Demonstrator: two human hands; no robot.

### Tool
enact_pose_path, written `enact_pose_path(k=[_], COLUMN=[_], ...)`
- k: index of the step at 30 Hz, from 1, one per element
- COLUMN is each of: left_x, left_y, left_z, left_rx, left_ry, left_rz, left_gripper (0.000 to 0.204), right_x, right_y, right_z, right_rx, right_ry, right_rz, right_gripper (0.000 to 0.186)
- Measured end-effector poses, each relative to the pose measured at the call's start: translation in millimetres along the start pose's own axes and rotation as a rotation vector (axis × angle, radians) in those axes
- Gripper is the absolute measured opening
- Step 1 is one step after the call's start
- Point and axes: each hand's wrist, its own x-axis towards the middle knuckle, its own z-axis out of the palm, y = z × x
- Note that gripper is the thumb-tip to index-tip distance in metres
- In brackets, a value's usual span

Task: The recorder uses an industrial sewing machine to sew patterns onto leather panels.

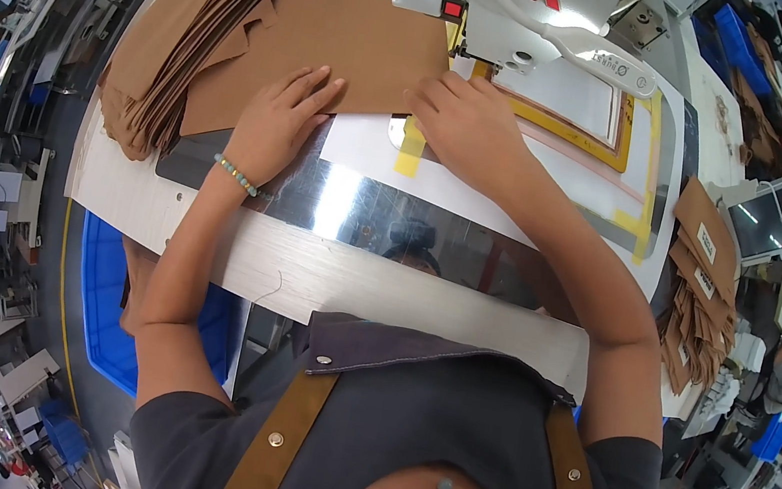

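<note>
A flat brown fabric panel (370, 49) lies across the machine bed, its right end beside the needle area of a white sewing machine (544, 35). My left hand (283, 122), with a beaded bracelet at the wrist, rests on the panel's near edge with fingers stretched out. At the panel's right end my right hand (469, 130) is closed, its bent fingers on the near right corner; the thumb is hidden. Just right of that hand lies a yellow-edged rectangular frame (569, 135) on white sheeting. Yellow tape (410, 149) shows under my right wrist.
A thick stack of brown fabric pieces (179, 41) stands at the left, touching the panel. Labelled brown pieces (707, 261) are piled at the right edge, near a small screen (767, 220). A blue bin (104, 303) sits below the table's left side. The machine head overhangs the back.
</note>
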Motion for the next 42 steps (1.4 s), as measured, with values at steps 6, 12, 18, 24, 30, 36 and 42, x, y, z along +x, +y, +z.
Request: enact_pose_path(k=[6,12,18,24,30,36,42], left_x=[-47.8,-84.0,-77.4,-44.1,39.2,117.7,123.9], left_y=[-31.3,-64.5,-63.7,-71.6,-31.3,30.7,41.6], left_z=[-22.2,-34.0,-29.8,-16.2,15.0,51.9,53.9], left_rx=[0.170,0.211,0.280,0.280,0.134,0.059,0.040], left_ry=[0.091,0.131,0.118,0.100,0.139,0.182,0.097], left_rz=[-0.124,-0.171,-0.170,-0.086,0.163,0.489,0.509], left_gripper=[0.024,0.013,0.012,0.016,0.025,0.027,0.030], right_x=[0.8,-2.1,-14.7,-37.6,-117.2,-219.8,-247.2], right_y=[-1.7,4.6,11.3,26.5,63.2,109.2,113.3], right_z=[18.4,15.7,10.8,-3.6,-55.3,-92.8,-87.6], right_rx=[-0.140,-0.130,-0.225,-0.216,-0.285,-0.450,-0.375], right_ry=[0.059,0.108,0.041,0.106,-0.079,-0.140,-0.001], right_rz=[-0.069,-0.041,0.008,0.010,0.072,0.225,0.277], right_gripper=[0.013,0.012,0.013,0.010,0.009,0.012,0.024])
